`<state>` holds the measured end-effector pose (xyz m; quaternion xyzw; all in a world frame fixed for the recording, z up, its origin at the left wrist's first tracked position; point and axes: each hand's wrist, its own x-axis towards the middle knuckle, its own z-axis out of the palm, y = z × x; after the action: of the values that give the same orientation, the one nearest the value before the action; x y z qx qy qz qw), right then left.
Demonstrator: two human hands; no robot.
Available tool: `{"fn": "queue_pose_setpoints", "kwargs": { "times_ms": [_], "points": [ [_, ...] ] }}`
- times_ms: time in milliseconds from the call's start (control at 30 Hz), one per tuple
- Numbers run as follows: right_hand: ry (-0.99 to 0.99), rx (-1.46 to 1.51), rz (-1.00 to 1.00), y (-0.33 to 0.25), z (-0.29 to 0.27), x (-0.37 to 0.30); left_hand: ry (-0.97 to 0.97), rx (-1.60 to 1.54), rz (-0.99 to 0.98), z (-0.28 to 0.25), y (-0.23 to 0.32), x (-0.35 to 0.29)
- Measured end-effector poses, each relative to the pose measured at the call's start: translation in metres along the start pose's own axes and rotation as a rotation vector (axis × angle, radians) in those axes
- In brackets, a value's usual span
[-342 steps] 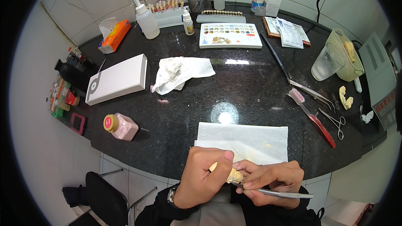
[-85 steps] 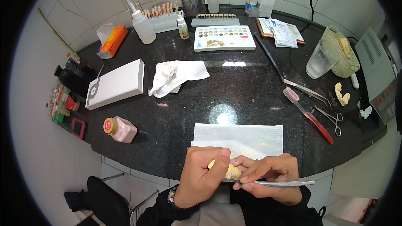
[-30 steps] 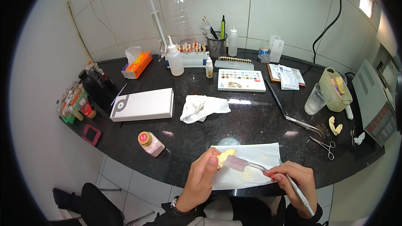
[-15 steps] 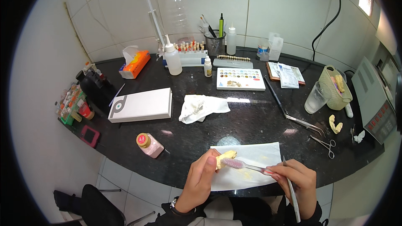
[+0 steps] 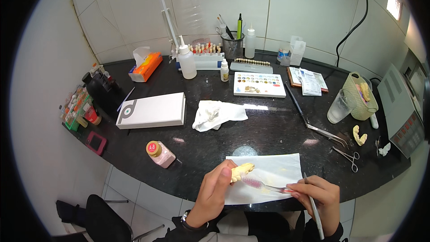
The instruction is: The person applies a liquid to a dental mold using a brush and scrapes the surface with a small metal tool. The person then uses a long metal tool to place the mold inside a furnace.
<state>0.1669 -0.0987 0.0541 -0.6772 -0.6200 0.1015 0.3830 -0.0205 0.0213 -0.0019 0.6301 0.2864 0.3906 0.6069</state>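
Observation:
My left hand [image 5: 214, 187] grips a yellowish dental cast [image 5: 242, 171] between thumb and fingers, above a white paper sheet [image 5: 282, 168]. In my right hand [image 5: 320, 197] is a toothbrush [image 5: 254, 183] with pinkish bristles, its head just below the cast's right part; whether the two touch I cannot tell. A thin metal instrument [image 5: 317, 215] is also tucked in the right hand, slanting past the fingers. Pale yellow powder lies on the sheet under the brush.
A pink powder bottle [image 5: 160, 154] stands left of my hands, near a white box [image 5: 152, 110]. Crumpled tissue [image 5: 215, 115] lies ahead. To the right are tweezers [image 5: 329, 135], scissors-like forceps [image 5: 348, 158], another cast [image 5: 359, 135], a plastic cup [image 5: 339, 106] and a basket [image 5: 363, 103].
The toothbrush head has dropped slightly, down and away from the cast's face. My left hand keeps its hold on the cast. The whole view has shifted slightly.

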Motion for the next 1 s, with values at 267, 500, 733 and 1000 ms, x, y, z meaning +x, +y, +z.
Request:
{"fn": "queue_pose_setpoints", "kwargs": {
  "times_ms": [267,500,733,1000],
  "points": [
    [0.151,0.092,-0.04,0.002,-0.006,-0.002,-0.046,0.097,0.066,0.002,0.003,0.001],
    [-0.042,0.04,-0.014,0.005,0.0,0.003,-0.013,0.089,0.001,0.001,0.006,-0.001],
    [0.052,0.106,-0.032,0.011,-0.009,-0.007,-0.049,0.113,0.038,0.004,0.003,0.004],
    [-0.08,0.052,-0.006,0.009,-0.007,0.005,-0.047,0.005,-0.041,0.002,0.002,0.002]
  ]
}}
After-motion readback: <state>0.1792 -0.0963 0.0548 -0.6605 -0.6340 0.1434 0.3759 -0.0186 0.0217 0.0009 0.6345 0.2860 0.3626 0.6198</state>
